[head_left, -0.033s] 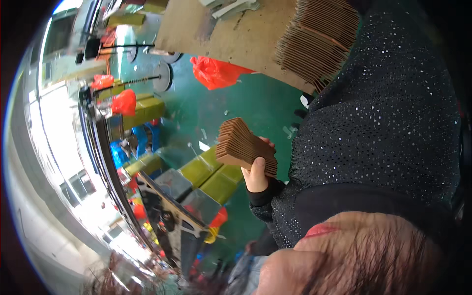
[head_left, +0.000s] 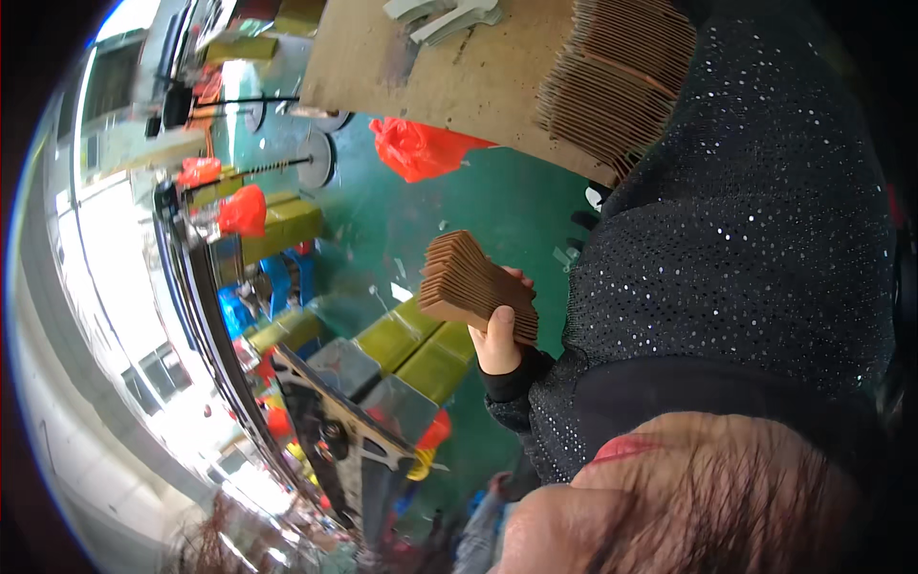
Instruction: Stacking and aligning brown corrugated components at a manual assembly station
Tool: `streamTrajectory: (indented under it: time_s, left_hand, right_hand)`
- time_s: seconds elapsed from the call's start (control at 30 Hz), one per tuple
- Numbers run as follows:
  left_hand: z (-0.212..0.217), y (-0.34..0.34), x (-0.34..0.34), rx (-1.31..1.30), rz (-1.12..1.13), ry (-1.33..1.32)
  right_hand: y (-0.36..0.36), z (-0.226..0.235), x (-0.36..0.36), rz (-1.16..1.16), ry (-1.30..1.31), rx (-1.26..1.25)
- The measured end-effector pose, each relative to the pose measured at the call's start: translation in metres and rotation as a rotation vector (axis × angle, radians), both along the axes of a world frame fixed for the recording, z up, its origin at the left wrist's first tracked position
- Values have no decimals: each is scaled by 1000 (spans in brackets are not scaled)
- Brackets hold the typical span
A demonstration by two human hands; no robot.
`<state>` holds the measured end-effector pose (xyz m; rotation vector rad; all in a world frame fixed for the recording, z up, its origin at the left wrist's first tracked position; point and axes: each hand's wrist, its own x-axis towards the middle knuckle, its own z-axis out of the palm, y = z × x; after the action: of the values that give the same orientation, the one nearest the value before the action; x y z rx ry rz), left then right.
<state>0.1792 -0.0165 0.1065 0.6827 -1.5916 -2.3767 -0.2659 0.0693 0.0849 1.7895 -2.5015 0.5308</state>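
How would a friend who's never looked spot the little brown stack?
Find the sparkly black top, then look left in the picture to the hand at the end of its sleeve. It grips a small fanned stack of thin brown pieces. That's the held one; the bigger brown pile lies on the table.

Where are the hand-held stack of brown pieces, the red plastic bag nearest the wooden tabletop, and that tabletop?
Brown stack (head_left: 473,285): head view, middle of its layered body.
Red plastic bag (head_left: 416,151): head view, its crumpled middle.
Wooden tabletop (head_left: 478,94): head view, a bare patch.
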Motion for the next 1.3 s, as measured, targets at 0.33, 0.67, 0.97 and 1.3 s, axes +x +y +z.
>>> streamTrajectory:
  time_s: [0.33,0.67,0.97,1.3]
  left_hand:
    - [-18,-86,-80,1,-369,-44]
    - [-26,-198,-137,7,-722,102]
    - [-21,-251,-197,71,-887,88]
    - [-17,-227,-286,192,-860,114]
  right_hand:
    - [-14,-47,-7,-333,94,134]
    - [-37,-65,35,-701,-150,151]
    - [-43,-23,54,-871,247,197]
    - [-23,-28,-45,-1192,-3,267]
